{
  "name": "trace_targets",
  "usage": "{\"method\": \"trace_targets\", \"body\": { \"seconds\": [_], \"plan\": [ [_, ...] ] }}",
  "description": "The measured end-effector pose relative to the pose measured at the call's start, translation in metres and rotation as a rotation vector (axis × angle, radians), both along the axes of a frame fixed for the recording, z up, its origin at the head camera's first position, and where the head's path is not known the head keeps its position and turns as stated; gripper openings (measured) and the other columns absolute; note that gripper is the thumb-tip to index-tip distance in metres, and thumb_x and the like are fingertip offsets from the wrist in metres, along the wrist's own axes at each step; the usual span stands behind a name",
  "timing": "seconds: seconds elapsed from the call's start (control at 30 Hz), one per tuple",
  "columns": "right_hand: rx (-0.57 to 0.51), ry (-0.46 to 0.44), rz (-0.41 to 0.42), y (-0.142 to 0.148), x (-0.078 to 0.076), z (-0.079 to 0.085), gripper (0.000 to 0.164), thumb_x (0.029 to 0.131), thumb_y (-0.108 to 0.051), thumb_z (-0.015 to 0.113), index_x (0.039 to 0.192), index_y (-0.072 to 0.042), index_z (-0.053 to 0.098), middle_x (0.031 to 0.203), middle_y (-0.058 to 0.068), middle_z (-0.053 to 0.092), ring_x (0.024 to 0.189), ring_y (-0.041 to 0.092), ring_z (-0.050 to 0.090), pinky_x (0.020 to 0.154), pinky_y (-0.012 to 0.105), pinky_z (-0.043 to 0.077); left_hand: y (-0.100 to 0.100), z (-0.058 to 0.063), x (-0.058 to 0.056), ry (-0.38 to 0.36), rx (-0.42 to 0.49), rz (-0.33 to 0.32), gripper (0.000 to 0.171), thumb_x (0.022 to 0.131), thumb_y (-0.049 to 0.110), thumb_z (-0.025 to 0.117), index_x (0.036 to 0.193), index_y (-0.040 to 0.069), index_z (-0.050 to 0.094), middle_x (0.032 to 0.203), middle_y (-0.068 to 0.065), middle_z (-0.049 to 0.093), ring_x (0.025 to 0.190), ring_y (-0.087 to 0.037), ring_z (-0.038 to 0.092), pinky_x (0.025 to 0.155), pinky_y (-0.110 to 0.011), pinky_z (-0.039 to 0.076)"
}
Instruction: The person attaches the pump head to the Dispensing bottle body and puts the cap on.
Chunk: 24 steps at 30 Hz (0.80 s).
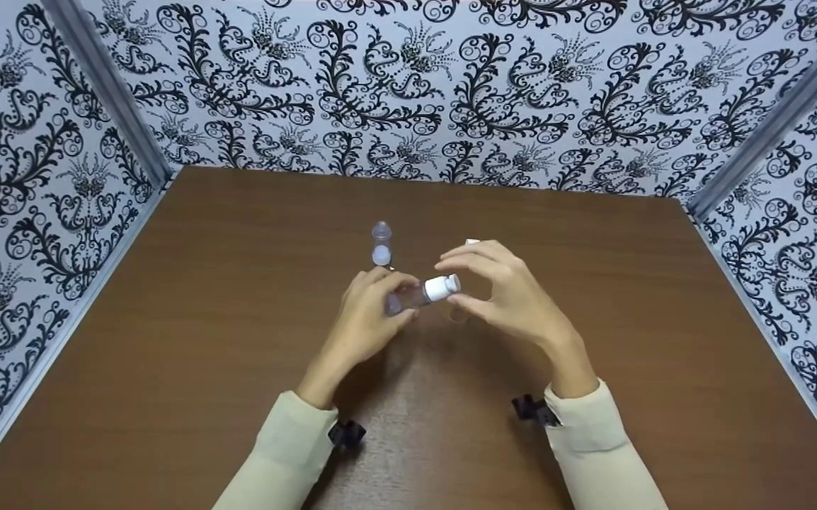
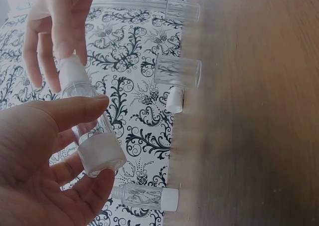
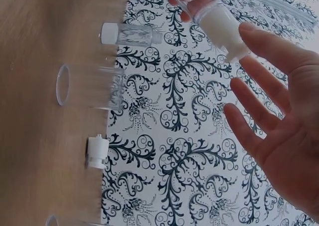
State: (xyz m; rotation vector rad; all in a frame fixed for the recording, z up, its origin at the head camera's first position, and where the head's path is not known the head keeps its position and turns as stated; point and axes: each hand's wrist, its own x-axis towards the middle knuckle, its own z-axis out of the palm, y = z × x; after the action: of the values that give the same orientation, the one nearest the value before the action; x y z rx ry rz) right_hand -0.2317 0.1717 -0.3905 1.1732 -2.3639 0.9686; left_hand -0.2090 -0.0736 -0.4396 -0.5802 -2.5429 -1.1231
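My left hand (image 1: 369,312) grips a small clear bottle (image 2: 79,90) by its body, thumb on one side and fingers on the other. The bottle is tilted, with a white base (image 2: 102,153) at one end and a white pump top (image 1: 442,287) at the other. Beside that top is my right hand (image 1: 504,290), its fingers spread and the thumb at or very near the pump; contact is hard to judge. A second clear bottle (image 3: 132,35) with a white base stands on the table without a pump top.
On the brown table (image 1: 203,319) there is a loose white pump top (image 3: 98,151), mostly behind my right hand in the head view. Clear cylindrical covers (image 2: 178,71) stand near it. Patterned walls (image 1: 408,92) enclose the table at the back and sides.
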Motion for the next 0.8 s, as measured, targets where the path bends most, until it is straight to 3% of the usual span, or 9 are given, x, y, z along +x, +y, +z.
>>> {"method": "trace_targets", "body": {
  "seconds": [0.37, 0.8],
  "plan": [
    [0.031, 0.019, 0.034, -0.0068, -0.0032, -0.0088, 0.035, 0.083, 0.001, 0.088, 0.114, -0.009, 0.079, 0.117, 0.0, 0.076, 0.115, 0.02, 0.067, 0.104, 0.039, 0.05, 0.0001, 0.0015, 0.0009, 0.014, -0.002, -0.005, 0.038, 0.081, 0.012, 0.092, 0.115, 0.012, 0.078, 0.107, -0.006, 0.072, 0.096, -0.029, 0.058, 0.086, -0.047, 0.047],
    [0.072, -0.032, -0.056, -0.009, -0.0001, -0.0082, 0.021, 0.094, -0.017, 0.083, 0.114, -0.013, 0.079, 0.11, -0.001, 0.075, 0.107, 0.015, 0.068, 0.101, 0.039, 0.051, 0.0, 0.0032, 0.001, 0.013, -0.008, -0.003, 0.037, 0.081, 0.012, 0.091, 0.115, 0.012, 0.078, 0.106, -0.007, 0.072, 0.095, -0.029, 0.058, 0.085, -0.046, 0.046]
  ]
}}
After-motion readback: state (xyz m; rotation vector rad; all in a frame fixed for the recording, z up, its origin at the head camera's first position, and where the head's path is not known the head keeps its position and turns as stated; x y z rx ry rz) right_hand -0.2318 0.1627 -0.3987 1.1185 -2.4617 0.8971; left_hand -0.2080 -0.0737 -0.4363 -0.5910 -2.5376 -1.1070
